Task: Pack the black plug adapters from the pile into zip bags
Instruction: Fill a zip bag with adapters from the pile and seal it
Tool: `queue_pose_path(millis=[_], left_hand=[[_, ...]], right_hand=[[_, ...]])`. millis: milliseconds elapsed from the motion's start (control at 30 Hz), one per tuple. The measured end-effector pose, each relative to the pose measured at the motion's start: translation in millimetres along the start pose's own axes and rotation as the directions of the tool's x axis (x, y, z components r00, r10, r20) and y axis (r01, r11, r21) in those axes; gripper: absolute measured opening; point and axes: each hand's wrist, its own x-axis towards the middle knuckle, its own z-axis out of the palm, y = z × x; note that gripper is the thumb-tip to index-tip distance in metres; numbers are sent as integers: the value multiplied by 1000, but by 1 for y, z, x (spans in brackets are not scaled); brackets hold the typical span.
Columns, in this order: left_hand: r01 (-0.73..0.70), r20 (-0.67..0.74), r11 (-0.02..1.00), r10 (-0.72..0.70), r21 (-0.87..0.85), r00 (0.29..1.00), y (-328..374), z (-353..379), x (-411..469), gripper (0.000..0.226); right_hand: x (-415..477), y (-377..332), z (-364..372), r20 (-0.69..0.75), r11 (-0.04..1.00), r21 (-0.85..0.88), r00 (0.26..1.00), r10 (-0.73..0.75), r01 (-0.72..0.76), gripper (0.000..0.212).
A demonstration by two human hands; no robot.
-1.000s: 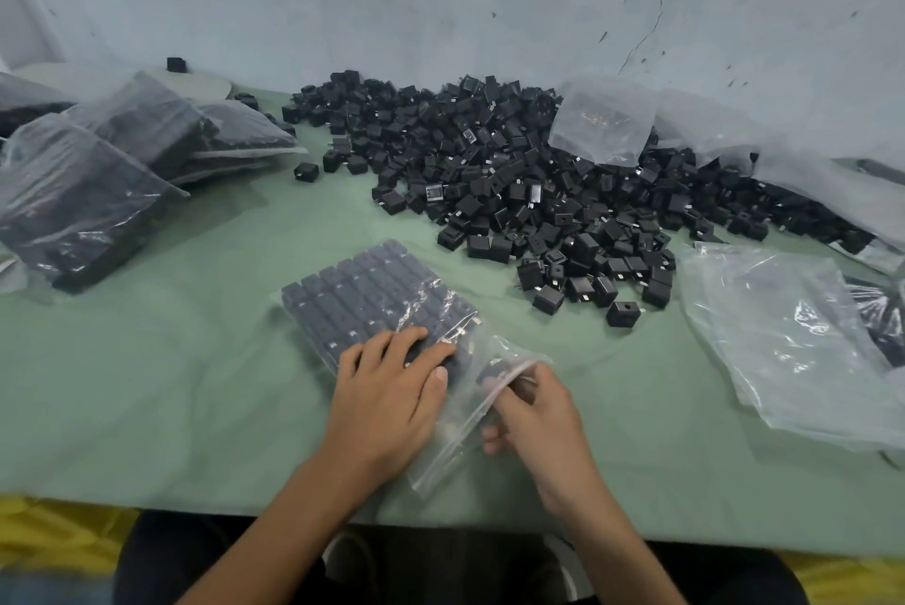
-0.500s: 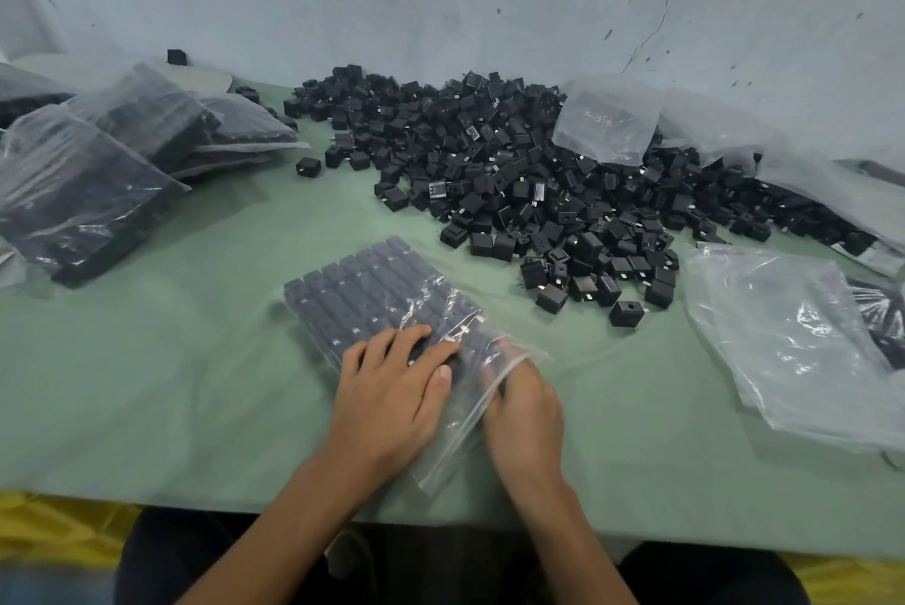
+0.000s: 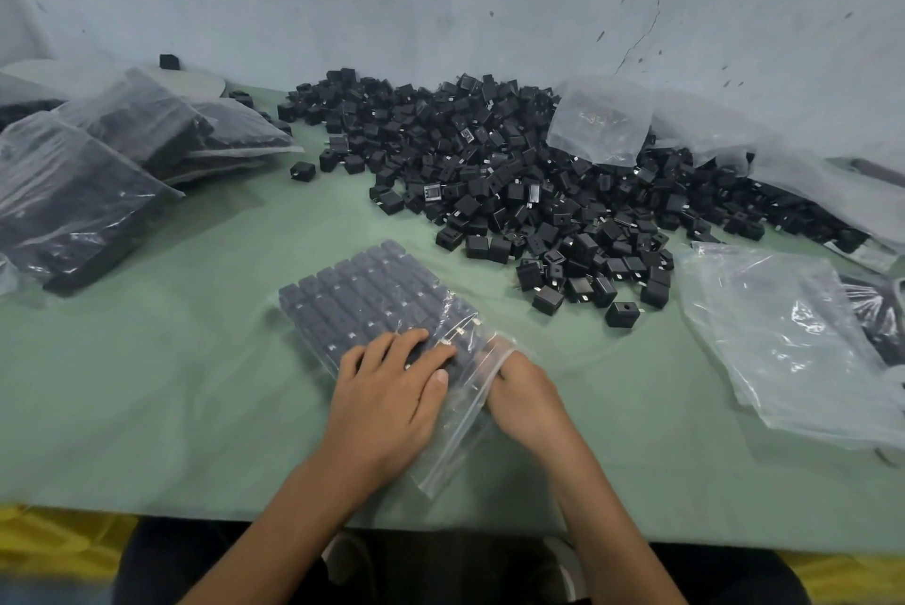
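A clear zip bag (image 3: 372,300) lies on the green table (image 3: 171,384) in front of me, filled with neat rows of black plug adapters. My left hand (image 3: 392,394) rests flat on its near end, fingers spread, pressing on the plastic. My right hand (image 3: 526,396) reaches into the bag's open mouth; its fingers are under the plastic and hidden. The big pile of loose black plug adapters (image 3: 514,178) spreads behind the bag, up to the wall. The nearest stray adapter (image 3: 621,313) lies right of the bag.
Several filled bags (image 3: 83,193) are stacked at the left. Empty clear bags (image 3: 793,340) lie at the right, and another clear bag (image 3: 600,119) sits on the pile. The table's front edge runs just below my forearms.
My right hand has moved forward from the bag's mouth into the bag, fingers now under the plastic. My left hand has stayed pressed on the bag.
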Motion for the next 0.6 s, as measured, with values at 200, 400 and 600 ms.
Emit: queue_pose_path(millis=[200, 400, 600], left_hand=[[-8, 8, 1000, 8, 2, 1000, 0, -1, 2, 47], [-64, 12, 996, 65, -61, 998, 3, -5, 25, 41], [-125, 74, 992, 122, 29, 990, 3, 1, 32, 46]], right_hand=[[0, -2, -6, 54, 1000, -23, 998, -20, 21, 24], [-2, -5, -7, 56, 994, -111, 998, 3, 3, 20], [-11, -8, -9, 102, 989, -138, 994, -36, 50, 16]])
